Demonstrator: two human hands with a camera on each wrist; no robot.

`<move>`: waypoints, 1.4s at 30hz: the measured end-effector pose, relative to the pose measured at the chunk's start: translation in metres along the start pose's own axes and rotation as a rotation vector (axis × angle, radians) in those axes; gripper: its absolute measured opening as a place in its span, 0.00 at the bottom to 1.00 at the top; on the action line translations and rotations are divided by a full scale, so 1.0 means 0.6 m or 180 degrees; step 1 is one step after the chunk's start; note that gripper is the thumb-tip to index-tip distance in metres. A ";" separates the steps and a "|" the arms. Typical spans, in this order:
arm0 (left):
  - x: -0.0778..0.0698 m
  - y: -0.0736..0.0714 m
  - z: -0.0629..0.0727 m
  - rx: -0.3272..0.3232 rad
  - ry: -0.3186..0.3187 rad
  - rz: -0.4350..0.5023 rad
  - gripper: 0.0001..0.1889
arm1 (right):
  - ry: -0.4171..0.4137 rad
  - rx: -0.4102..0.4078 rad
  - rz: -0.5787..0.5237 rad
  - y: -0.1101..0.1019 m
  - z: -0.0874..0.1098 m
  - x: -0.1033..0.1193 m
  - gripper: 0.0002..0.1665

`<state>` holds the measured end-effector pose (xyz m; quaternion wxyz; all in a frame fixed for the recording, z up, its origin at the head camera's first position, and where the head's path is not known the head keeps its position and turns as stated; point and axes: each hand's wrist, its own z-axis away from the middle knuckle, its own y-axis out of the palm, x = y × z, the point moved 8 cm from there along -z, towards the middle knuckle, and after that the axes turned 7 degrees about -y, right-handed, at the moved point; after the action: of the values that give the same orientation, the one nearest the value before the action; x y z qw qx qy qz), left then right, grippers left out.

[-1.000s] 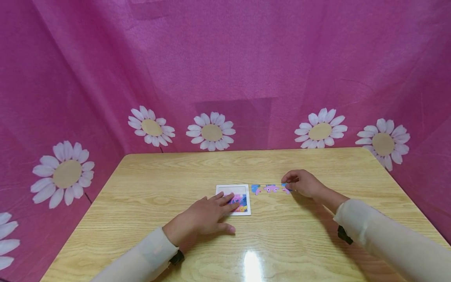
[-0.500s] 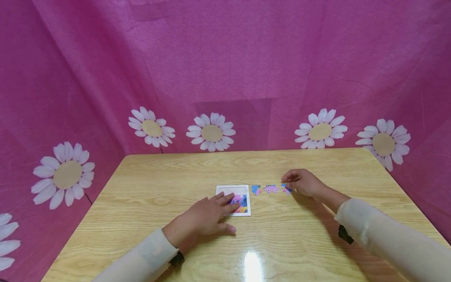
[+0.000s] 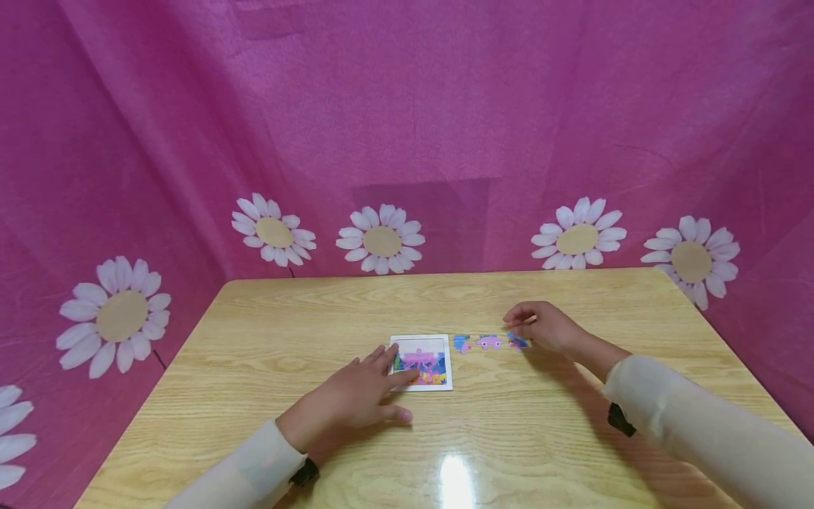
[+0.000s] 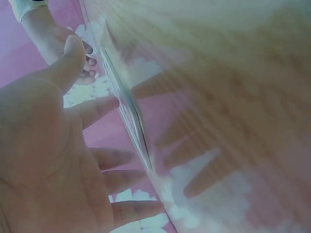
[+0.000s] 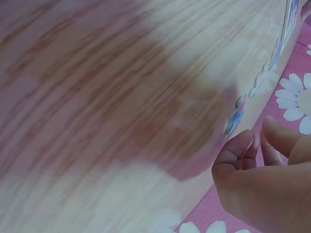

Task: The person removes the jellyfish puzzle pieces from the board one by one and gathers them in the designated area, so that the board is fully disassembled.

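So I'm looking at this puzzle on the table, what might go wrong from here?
The left hand has its fingers over the frame, so dragging them could shift it or the inlaid pieces.

The right hand is close to the end piece and might bump it into the middle piece.

The end piece looks thin, so it may be awkward to pinch off the table.

Right hand [image 5: 265, 179], fingers loosely curled, nearest puzzle piece [image 5: 236, 115] just beyond fingertips, more pieces [image 5: 260, 77] in a row toward a white frame [image 5: 291, 18] far right, wood-grain table [image 5: 97, 116] at left, pink flowered cloth [image 5: 293, 62] at right.
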<state>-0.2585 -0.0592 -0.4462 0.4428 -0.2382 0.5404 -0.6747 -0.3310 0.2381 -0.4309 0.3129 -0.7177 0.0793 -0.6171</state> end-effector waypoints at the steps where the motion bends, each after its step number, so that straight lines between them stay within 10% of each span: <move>1: 0.002 0.000 0.001 0.0000 0.0002 0.0003 0.41 | -0.0029 0.0007 0.0017 0.000 0.000 0.003 0.13; 42: 0.019 -0.002 0.032 0.0024 0.0010 0.0231 0.42 | -0.0267 0.0236 -0.0319 0.108 -0.044 0.078 0.16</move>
<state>-0.2491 -0.0787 -0.4412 0.4670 -0.2157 0.5469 -0.6605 -0.3275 0.1539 -0.4261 0.3109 -0.7339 0.0072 -0.6039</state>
